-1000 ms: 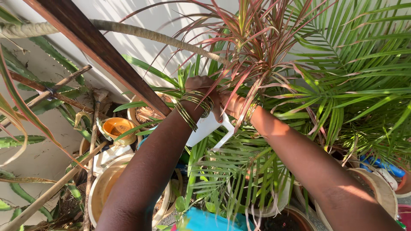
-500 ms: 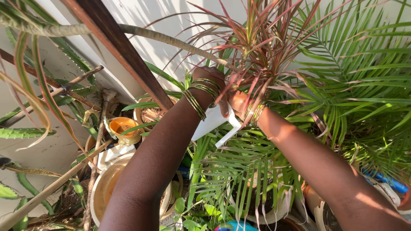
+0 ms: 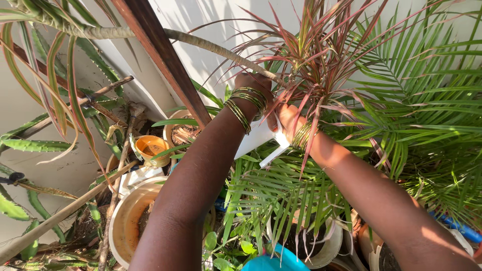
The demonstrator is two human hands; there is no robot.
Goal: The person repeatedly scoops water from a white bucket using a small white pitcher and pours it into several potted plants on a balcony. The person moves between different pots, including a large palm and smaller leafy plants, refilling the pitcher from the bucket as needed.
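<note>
Head view: both arms reach up into a crowd of potted plants against a pale wall (image 3: pixel 201 45). The left hand (image 3: pixel 253 83), stacked gold bangles (image 3: pixel 246 103) on its wrist, is curled shut near the stem of the red-edged dracaena (image 3: pixel 311 55); whether it grips the stem or the white object cannot be told, since the fingers are hidden behind the leaves. The right hand (image 3: pixel 285 116), also bangled, sits just beside it, touching the upper edge of a white plastic container (image 3: pixel 258 138) held between the two wrists; its fingers look closed on that rim, probably to keep the container tilted up among the foliage. Palm fronds (image 3: pixel 411 100) spread right and below. A dark wooden beam (image 3: pixel 165 60) slants across, and cream pots (image 3: pixel 128 221) and a small orange pot (image 3: pixel 150 146) stand lower left
</note>
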